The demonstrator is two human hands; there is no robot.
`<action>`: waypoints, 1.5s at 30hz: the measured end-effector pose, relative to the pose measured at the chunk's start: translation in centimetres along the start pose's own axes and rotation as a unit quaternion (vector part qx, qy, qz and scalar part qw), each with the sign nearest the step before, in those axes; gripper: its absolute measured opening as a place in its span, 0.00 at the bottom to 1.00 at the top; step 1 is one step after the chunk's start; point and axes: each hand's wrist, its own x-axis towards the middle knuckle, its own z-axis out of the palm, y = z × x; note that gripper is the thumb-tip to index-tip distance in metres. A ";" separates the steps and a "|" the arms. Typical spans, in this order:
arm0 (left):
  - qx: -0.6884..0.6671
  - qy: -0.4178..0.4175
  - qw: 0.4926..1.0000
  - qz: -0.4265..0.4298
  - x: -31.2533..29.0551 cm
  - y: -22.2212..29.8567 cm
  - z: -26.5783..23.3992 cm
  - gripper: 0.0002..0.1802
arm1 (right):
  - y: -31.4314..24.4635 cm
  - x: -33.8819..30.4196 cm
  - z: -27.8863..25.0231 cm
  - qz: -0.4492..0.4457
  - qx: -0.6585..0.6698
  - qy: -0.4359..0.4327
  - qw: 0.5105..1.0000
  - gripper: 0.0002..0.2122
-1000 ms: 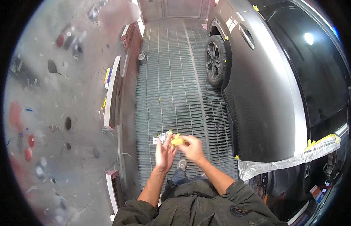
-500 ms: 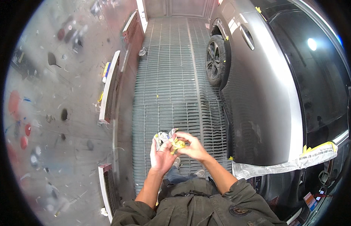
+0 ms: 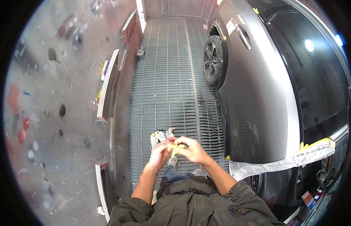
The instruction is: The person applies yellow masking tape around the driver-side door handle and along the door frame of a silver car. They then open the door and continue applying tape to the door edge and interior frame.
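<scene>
A crumpled wad of yellow masking tape (image 3: 175,149) is between my two hands, in front of my waist and above the floor grating. My right hand (image 3: 193,151) pinches it from the right, thumb and fingers drawn together. From the left, the fingertips of my left hand (image 3: 159,155) close on the wad's other side. Strips of the tape hang below the fingers. On the floor just beyond my hands lies a crumpled white printed sheet (image 3: 157,136) with yellow bits, partly hidden by my left hand.
At the right stands a grey car (image 3: 258,98), with plastic masking film (image 3: 273,167) and yellow tape along its panel edge. Metal grating (image 3: 160,83) covers the floor. A paint-spattered wall (image 3: 70,124) with white-edged ledges (image 3: 108,84) runs along the left. A small container (image 3: 141,53) stands by it.
My left hand has turned from a more open palm to fingers closed on the tape. Both hands have come closer together around the wad. The view has shifted slightly.
</scene>
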 end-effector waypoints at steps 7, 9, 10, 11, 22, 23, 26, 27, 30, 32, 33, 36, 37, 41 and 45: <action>0.108 0.109 0.986 0.067 -0.7 -0.4 0.9 0.20 | 1.1 -0.6 1.5 0.019 0.095 0.065 0.993 0.12; 0.040 0.073 0.995 0.060 -1.6 -0.9 1.3 0.22 | 2.1 -0.5 1.6 -0.044 0.023 0.127 0.991 0.14; 0.071 0.054 0.995 0.042 -2.0 -1.0 1.6 0.24 | 2.6 -0.4 1.6 0.012 0.009 0.143 0.990 0.15; 0.108 0.053 0.990 0.073 -1.8 -2.2 1.3 0.26 | 4.7 -0.4 1.5 0.002 0.000 0.184 0.983 0.14; 0.558 0.241 0.768 0.202 1.3 -3.3 -13.4 0.29 | 5.8 -2.8 -1.4 0.105 0.134 0.110 0.979 0.18; 0.666 0.217 0.683 0.204 1.5 -2.8 -13.8 0.29 | 5.6 -4.1 -2.4 0.125 0.164 0.137 0.969 0.17; 0.631 0.262 0.715 0.151 3.0 -2.2 -20.7 0.42 | 3.7 -6.9 -4.3 0.108 0.083 0.199 0.970 0.14; 0.672 0.253 0.676 0.168 3.2 -1.9 -21.9 0.40 | 2.9 -8.5 -5.3 0.099 0.061 0.223 0.968 0.13; 0.701 0.279 0.630 0.184 4.0 0.1 -26.1 0.25 | -0.2 -13.8 -8.7 0.088 -0.025 0.313 0.945 0.13; 0.704 0.312 0.612 0.182 5.8 0.0 -29.9 0.19 | -1.9 -18.8 -11.7 0.040 -0.063 0.407 0.910 0.10; 0.709 0.335 0.597 0.166 6.4 1.6 -31.7 0.17 | -2.7 -20.9 -13.3 0.014 -0.057 0.445 0.894 0.10; 0.748 0.364 0.542 0.116 6.3 3.1 -31.7 0.15 | -5.6 -28.3 -18.2 -0.015 -0.125 0.551 0.825 0.08; 0.739 0.347 0.565 0.122 5.5 3.2 -31.7 0.21 | -7.6 -30.4 -19.4 -0.003 -0.211 0.583 0.785 0.08; 0.659 0.350 0.656 0.110 6.5 4.4 -32.5 0.19 | -13.5 -36.7 -25.1 0.054 -0.528 0.617 0.581 0.09; 0.672 0.330 0.648 0.138 5.8 1.9 -29.9 0.20 | -17.8 -38.6 -28.2 0.089 -0.632 0.600 0.483 0.07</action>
